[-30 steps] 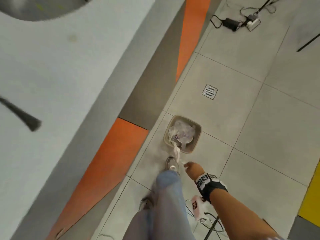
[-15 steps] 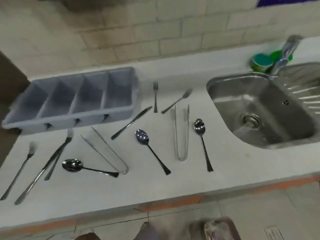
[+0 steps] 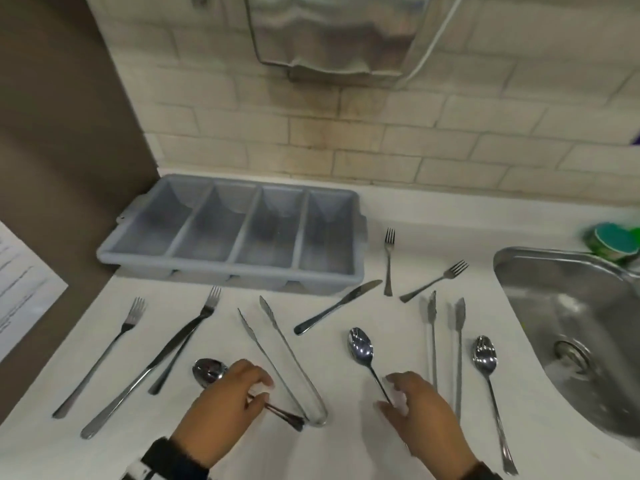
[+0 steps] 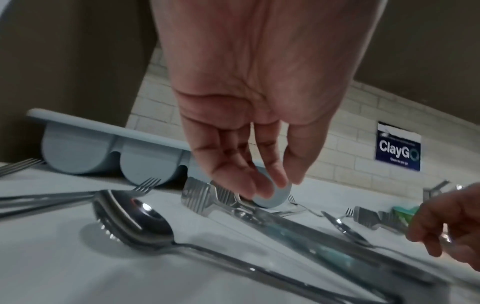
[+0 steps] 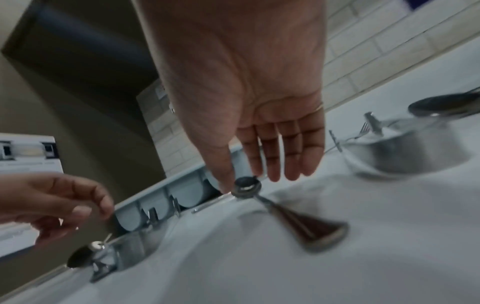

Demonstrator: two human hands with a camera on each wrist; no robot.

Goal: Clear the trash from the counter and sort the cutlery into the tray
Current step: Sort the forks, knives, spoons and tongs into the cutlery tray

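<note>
A grey four-compartment cutlery tray (image 3: 349, 277) stands empty at the back of the white counter. In front of it lie several forks, knives, spoons and two tongs. My left hand (image 3: 266, 388) hovers with relaxed fingers over the handle of the left spoon (image 3: 207, 370); in the left wrist view the hand (image 4: 259, 181) is above the spoon (image 4: 135, 218) without holding it. My right hand (image 3: 386, 391) hangs over the handle of the middle spoon (image 3: 360, 344). In the right wrist view the hand (image 5: 259, 170) has straight fingers, and the spoon (image 5: 311, 230) lies flat on the counter.
Left tongs (image 3: 287, 358) lie between my hands and right tongs (image 3: 459, 341) beside a third spoon (image 3: 485, 355). A steel sink (image 3: 498, 268) is at the right, with a green tub (image 3: 613, 240) behind it. A dispenser (image 3: 332, 32) hangs on the tiled wall.
The view swung up from a trash bin on the floor, where my right hand was, to the counter. Both hands have since come in low over two spoons.
</note>
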